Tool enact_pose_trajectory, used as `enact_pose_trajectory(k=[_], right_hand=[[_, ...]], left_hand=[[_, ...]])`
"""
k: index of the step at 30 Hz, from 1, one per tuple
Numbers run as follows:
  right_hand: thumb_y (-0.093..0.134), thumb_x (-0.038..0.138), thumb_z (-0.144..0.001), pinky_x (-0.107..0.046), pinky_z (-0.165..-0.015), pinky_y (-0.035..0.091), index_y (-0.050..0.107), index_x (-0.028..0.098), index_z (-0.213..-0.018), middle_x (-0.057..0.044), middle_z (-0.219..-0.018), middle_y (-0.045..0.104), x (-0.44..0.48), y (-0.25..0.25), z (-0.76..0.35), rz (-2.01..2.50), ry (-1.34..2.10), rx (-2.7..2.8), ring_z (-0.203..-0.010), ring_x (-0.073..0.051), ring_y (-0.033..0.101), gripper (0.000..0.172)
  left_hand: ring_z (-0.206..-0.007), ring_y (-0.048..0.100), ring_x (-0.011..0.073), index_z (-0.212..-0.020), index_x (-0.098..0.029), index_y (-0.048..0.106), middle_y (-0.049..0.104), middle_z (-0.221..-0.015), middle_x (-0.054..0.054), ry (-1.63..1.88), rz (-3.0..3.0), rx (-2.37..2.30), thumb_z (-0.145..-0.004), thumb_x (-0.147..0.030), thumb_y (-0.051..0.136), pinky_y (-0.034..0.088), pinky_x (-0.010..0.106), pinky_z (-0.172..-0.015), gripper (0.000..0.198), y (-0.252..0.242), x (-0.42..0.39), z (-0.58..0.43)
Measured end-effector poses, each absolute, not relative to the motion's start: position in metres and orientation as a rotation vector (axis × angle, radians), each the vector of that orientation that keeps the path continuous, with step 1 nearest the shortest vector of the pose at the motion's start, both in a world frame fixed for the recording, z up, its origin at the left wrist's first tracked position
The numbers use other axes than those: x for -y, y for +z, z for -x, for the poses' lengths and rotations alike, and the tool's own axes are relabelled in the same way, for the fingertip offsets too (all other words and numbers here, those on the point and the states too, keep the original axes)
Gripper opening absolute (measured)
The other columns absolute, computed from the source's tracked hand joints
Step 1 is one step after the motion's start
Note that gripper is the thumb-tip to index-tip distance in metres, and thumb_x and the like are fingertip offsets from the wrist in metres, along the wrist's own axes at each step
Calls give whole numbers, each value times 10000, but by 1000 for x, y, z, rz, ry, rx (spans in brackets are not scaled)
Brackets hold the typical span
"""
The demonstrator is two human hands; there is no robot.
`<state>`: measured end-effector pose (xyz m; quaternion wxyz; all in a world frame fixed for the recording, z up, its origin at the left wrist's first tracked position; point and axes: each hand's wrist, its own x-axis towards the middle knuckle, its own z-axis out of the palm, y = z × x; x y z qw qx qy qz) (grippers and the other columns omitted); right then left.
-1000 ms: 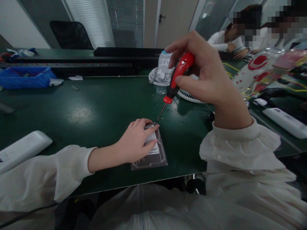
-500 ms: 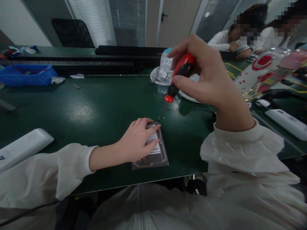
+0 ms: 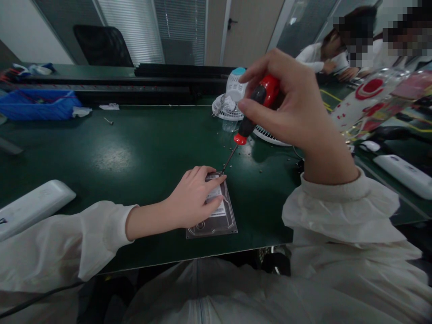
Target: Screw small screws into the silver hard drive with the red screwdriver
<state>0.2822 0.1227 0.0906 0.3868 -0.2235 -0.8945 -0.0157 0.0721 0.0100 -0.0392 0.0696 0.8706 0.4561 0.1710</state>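
- Worktop (image 3: 151, 135): dark green, spanning the middle of the frame; near edge runs across the lower centre.
- Blue bin (image 3: 37, 108): upper left of the frame, beside scraps of white material; wires visible within.
- White slotted part (image 3: 236, 87): upper centre, upright, light-blue top; partly behind the raised right hand.
- White oblong device (image 3: 37, 207): at the left edge, lying flat, just above the left sleeve.
- Right grip (image 3: 286, 99): bare hand, upper right of centre, raised above the worktop; thumb and fingers closed around a screwdriver handle.
- Left grip (image 3: 192, 198): bare hand, centre of the frame, spread flat and wide over a hard drive; palm down, index finger extended to the drive's far right corner.
- Hard drive (image 3: 221, 221): lower centre, flat on the worktop, partly covered by the left grip; lies below and left of the right grip, apart from it. Pale label shows beside the thumb.
- Screwdriver (image 3: 249, 125): red and black handle, tilted, shaft slanting down and left; tip at the drive's far right corner, just beside the left index fingertip. Contact too small to tell.
- Loose screws (image 3: 260, 171): scattered right of centre, beyond and beside the drive.
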Motion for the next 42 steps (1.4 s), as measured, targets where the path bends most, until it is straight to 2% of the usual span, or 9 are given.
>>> enact_pose_trajectory(k=[4,12,19,23,25,29,35,39,42], right_hand=[[615,160,-840,-254,-794,454,624,174,-1112,12,-975,629,-122,90,-283,498,6,2298,-876,-86,598,273],[661,276,-906,-263,-819,453,642,177,-1067,22,-967,618,-122,91,-282,539,-54,2269,-845,-64,571,190],[618,137,-814,-226,-730,437,561,198,-1177,6,-1066,584,-122,90,-283,524,136,2297,-872,-69,566,373],[647,298,-906,-240,-714,413,648,197,-1112,19,-974,623,-123,89,-283,621,-32,2281,-757,-57,492,229],[666,336,-915,-251,-731,440,687,185,-1084,9,-963,665,-124,89,-283,599,-75,2248,-769,-69,538,227],[602,131,-840,-259,-734,470,702,174,-1141,-13,-1003,690,-123,90,-285,500,69,2272,-848,-105,623,321],[637,304,-929,-288,-831,512,743,192,-1073,-14,-968,716,-121,92,-284,519,-39,2267,-842,-111,643,211],[577,116,-845,-272,-836,513,738,183,-1126,-17,-1006,719,-122,92,-284,486,1,2284,-877,-111,655,331],[567,137,-866,-270,-851,509,736,174,-1135,-30,-1036,721,-122,92,-284,480,59,2295,-920,-117,660,320]], left_hand=[[-1300,530,367,-1490,-114,576,550,-1419,218,509,-2621,-1383,-1039,-366,493,481,585,-1067,522,-39,-10,-73],[-1298,532,370,-1481,-114,585,552,-1419,222,516,-2624,-1387,-1035,-374,501,480,589,-1068,524,-39,-10,-73],[-1306,525,363,-1491,-117,575,546,-1426,216,494,-2613,-1386,-1039,-379,488,473,579,-1078,530,-38,-10,-73],[-1313,518,359,-1493,-122,573,543,-1430,208,490,-2605,-1393,-1037,-377,489,464,577,-1091,529,-37,-9,-73],[-1314,518,357,-1496,-122,569,543,-1431,208,486,-2600,-1388,-1039,-374,485,466,575,-1089,528,-37,-9,-73],[-1314,517,361,-1502,-124,563,540,-1436,212,488,-2598,-1382,-1041,-381,486,468,582,-1082,534,-37,-9,-73],[-1317,518,361,-1502,-125,560,542,-1438,210,485,-2605,-1384,-1044,-381,480,472,581,-1079,530,-37,-9,-72],[-1313,522,362,-1493,-124,568,545,-1434,209,498,-2612,-1389,-1036,-376,494,471,580,-1082,527,-38,-9,-73],[-1314,519,360,-1491,-126,569,544,-1434,207,504,-2619,-1384,-1039,-372,490,469,579,-1082,520,-38,-9,-73]])
